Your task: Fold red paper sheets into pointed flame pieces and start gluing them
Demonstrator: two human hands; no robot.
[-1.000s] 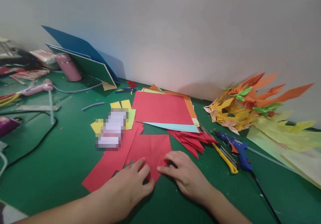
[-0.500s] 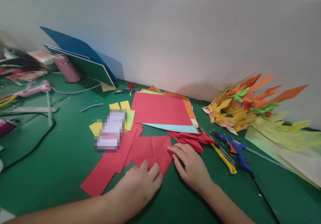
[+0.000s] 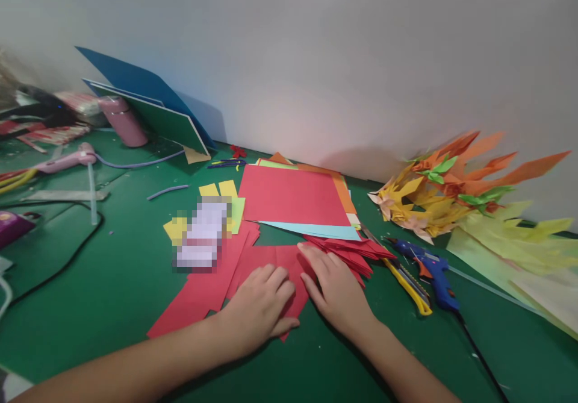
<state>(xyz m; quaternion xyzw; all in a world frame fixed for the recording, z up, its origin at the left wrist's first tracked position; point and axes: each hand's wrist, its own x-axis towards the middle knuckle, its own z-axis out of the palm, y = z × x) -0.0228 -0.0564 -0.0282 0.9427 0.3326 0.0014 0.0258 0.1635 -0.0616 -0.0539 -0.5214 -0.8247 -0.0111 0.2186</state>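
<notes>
A red sheet of paper (image 3: 265,257) with a crease lies on the green table in front of me, partly covered by both hands. My left hand (image 3: 262,306) rests on its near left part, fingers curled down against it and thumb stretched along the near edge. On the right side of the sheet lies my right hand (image 3: 334,285), its fingers stretched out over the paper and the thumb apart from them. Red paper strips (image 3: 180,309) lie beside my left forearm. Behind my right hand is a pile of folded red pieces (image 3: 356,252).
Behind the sheet lies a stack of coloured paper (image 3: 293,195). A blurred-out phone-like object (image 3: 202,234) lies left of it. To the right are a yellow cutter knife (image 3: 409,288), a blue glue gun (image 3: 433,273) and orange-yellow paper flowers (image 3: 438,192). A pink bottle (image 3: 124,123) stands far left.
My right hand has moved from the sheet's right corner onto the paper, its fingers now straighter. My left thumb has stretched out to the right. The view has shifted slightly.
</notes>
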